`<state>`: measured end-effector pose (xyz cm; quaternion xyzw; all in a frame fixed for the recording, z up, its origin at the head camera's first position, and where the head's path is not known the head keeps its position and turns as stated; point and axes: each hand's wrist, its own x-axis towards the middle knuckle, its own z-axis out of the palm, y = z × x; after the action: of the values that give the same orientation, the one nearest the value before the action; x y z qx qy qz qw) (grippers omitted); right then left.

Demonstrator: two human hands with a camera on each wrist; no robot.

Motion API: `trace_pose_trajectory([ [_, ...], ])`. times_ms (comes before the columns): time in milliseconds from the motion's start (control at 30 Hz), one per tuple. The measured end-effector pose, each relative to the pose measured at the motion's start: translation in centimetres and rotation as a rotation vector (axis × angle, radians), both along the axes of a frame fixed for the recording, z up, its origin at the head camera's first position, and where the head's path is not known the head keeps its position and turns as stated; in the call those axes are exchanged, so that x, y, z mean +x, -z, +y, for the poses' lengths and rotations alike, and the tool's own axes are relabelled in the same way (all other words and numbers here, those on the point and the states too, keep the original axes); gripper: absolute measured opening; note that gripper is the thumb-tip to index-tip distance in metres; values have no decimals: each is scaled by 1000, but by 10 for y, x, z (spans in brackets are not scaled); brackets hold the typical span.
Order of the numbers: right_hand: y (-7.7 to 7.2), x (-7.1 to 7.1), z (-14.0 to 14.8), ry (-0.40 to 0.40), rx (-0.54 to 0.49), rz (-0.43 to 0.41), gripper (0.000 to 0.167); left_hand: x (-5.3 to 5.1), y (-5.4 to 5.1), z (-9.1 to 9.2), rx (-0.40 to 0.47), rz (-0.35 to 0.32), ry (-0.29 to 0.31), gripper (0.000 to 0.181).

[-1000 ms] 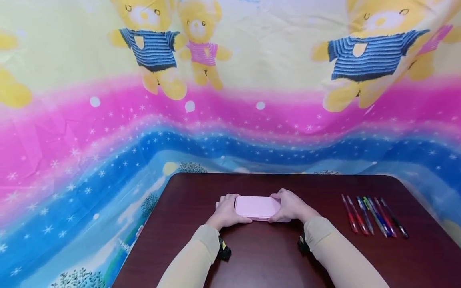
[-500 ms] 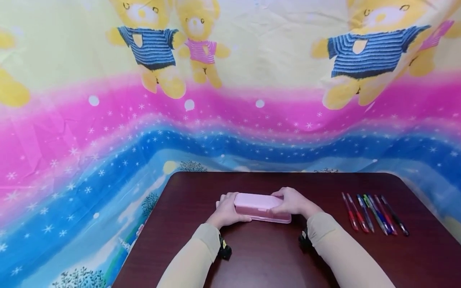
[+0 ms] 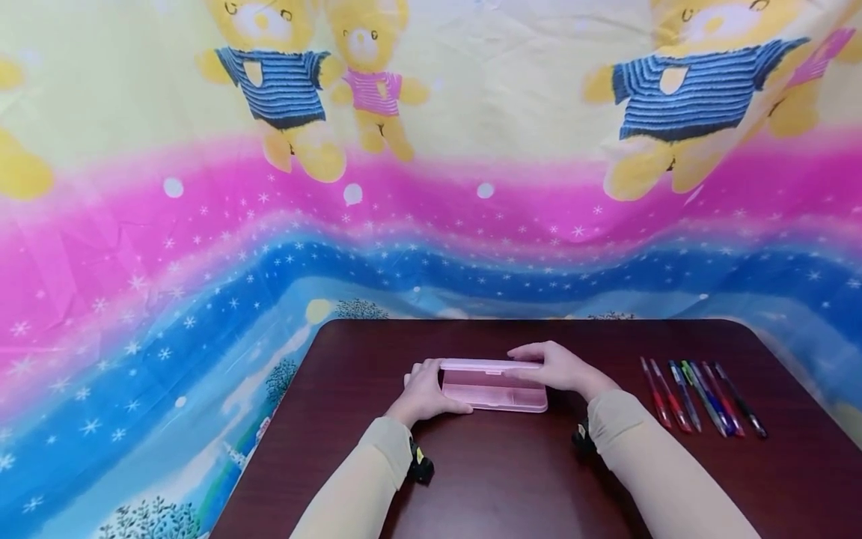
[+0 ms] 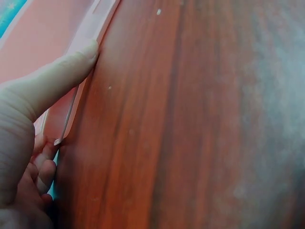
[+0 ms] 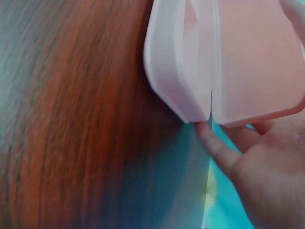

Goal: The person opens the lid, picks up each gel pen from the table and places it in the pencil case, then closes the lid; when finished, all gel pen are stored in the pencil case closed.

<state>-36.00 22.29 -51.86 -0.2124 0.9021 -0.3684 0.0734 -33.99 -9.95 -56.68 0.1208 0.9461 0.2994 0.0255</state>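
Note:
A pink pencil case (image 3: 471, 395) sits on the table with its lid (image 3: 465, 378) swung up at the back, showing the inside of the base. My left hand (image 3: 426, 395) grips the case's left end; in the left wrist view its thumb (image 4: 66, 69) lies on the front rim and its fingers are partly hidden. At the right end, my right hand (image 3: 566, 370) holds the raised lid between thumb and fingers. The right wrist view shows the lid (image 5: 259, 62) upright beside the base (image 5: 167, 57), with part of the right hand (image 5: 271, 167) behind it.
To the right, several pens (image 3: 700, 397) lie side by side on the dark brown table (image 3: 498, 479). A curtain (image 3: 431, 224) printed with bears hangs just behind the table's far edge. Black wrist straps (image 3: 420, 466) show below the sleeves.
The pencil case was closed a second ago; its lid has tilted up and back under my right hand, which has risen slightly and moved right. My left hand has stayed at the left end.

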Motion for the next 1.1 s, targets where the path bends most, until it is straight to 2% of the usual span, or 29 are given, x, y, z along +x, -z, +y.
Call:
trace_pose_trajectory([
  [100, 4, -3, 2, 41, -106, 52, 56, 0, -1, 1, -7, 9, 2, 118],
  [233, 7, -6, 2, 144, -252, 135, 50, -1, -1, 1, 6, 25, 0, 118],
  [300, 8, -7, 1, 191, -289, 189, 49, -1, -1, 1, 3, 32, 1, 117],
  [433, 9, -9, -1, 255, -293, 267, 44, 0, -1, 1, -4, 30, 4, 115],
  [600, 11, -12, -6, 331, -287, 281, 32, 0, 0, 1, 17, 29, 1, 115],
  [700, 12, -17, -10, 371, -324, 281, 28, 1, 0, 1, 22, 29, -3, 116],
  [900, 15, -27, -17, 454, -395, 265, 30, 1, 2, 1, 6, 35, -8, 114],
  [1100, 14, -35, -23, 537, -388, 215, 38, -1, 4, 1, -9, 34, -13, 116],
])
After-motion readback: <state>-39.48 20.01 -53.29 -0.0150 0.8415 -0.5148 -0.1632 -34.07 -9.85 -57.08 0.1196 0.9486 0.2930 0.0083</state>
